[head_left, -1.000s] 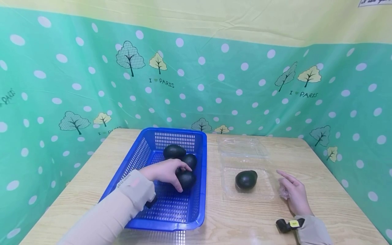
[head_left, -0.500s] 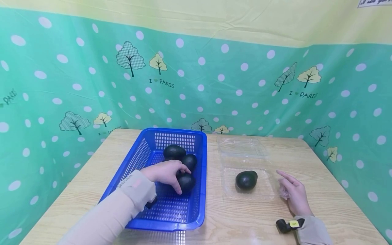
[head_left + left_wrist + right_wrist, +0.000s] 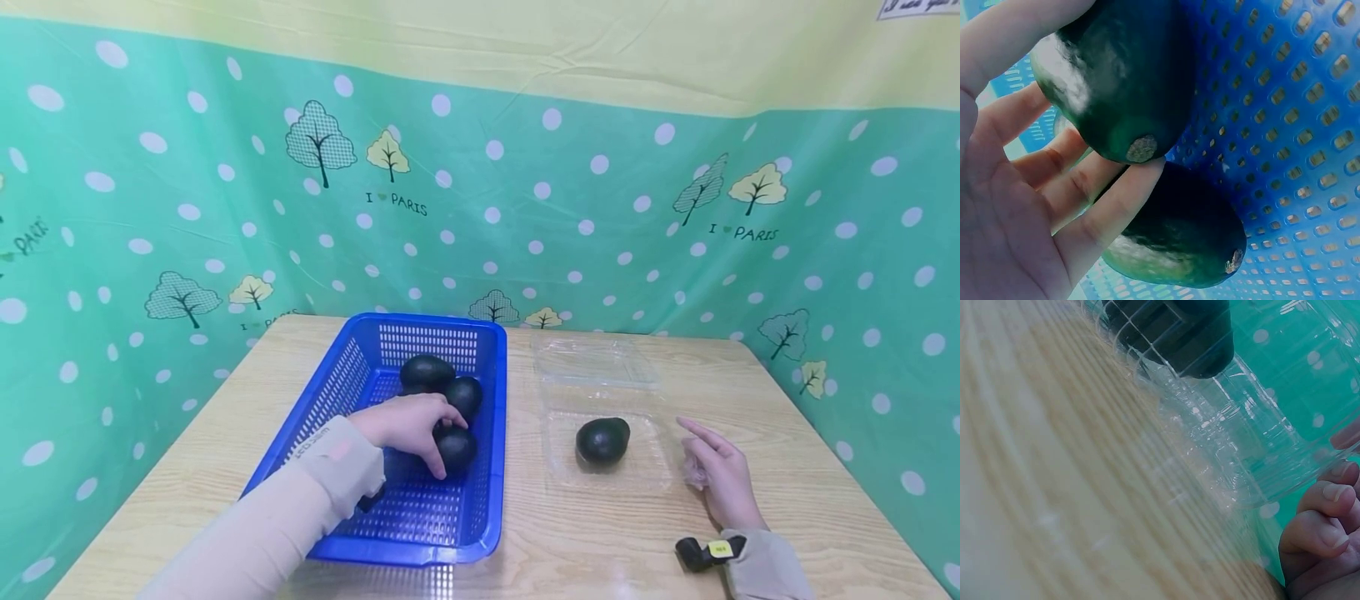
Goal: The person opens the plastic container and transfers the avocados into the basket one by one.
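Note:
My left hand (image 3: 412, 423) reaches down into the blue plastic basket (image 3: 491, 500) and grips a dark green avocado (image 3: 457, 450) between thumb and fingers. In the left wrist view the thumb lies along one side of this avocado (image 3: 1122, 75), and fingertips show at its stem end. A second avocado (image 3: 1172, 231) sits close by, beyond the fingers. To the right, another avocado (image 3: 603, 441) lies in the near half of a clear hinged container (image 3: 652, 475). Beside that container's right edge rests my right hand (image 3: 722, 483), index finger extended, other fingers loosely curled around nothing.
Other avocados (image 3: 427, 372) lie at the far end of the basket. The container's clear lid (image 3: 592, 362) is folded back on the wooden table (image 3: 570, 542). Behind the table hangs a green polka-dot curtain (image 3: 525, 208).
My left hand and the avocado in its grip have shifted slightly toward me within the basket. My right hand has stayed where it was.

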Tool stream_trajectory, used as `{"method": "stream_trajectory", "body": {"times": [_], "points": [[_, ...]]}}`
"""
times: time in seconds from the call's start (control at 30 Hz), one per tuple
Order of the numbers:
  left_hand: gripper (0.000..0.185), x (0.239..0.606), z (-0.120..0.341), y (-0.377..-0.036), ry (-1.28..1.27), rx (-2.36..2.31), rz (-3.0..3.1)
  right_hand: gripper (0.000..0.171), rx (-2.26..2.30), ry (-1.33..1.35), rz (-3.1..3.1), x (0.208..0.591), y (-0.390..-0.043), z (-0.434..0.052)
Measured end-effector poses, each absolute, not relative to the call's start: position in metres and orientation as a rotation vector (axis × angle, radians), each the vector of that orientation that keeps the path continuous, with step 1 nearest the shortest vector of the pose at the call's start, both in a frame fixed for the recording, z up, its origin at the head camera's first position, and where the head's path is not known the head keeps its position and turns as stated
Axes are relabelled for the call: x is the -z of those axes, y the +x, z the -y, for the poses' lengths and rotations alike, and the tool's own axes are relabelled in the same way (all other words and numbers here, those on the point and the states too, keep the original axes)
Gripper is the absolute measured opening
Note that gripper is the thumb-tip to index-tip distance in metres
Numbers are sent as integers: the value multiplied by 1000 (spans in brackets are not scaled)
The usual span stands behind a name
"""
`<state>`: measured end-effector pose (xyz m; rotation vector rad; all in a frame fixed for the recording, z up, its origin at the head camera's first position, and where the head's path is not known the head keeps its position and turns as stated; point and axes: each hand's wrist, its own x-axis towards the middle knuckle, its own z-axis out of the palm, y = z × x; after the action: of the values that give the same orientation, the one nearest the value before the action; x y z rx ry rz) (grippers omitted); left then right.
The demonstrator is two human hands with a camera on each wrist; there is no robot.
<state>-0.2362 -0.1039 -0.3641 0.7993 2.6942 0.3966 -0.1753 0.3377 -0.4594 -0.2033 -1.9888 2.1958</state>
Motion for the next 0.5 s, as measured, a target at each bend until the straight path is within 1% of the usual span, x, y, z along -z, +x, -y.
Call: {"method": "stream_trajectory", "body": {"times": [0.5], "points": [[67, 358, 105, -234, 781, -342, -2693, 33, -2193, -194, 1985, 459, -175, -337]]}}
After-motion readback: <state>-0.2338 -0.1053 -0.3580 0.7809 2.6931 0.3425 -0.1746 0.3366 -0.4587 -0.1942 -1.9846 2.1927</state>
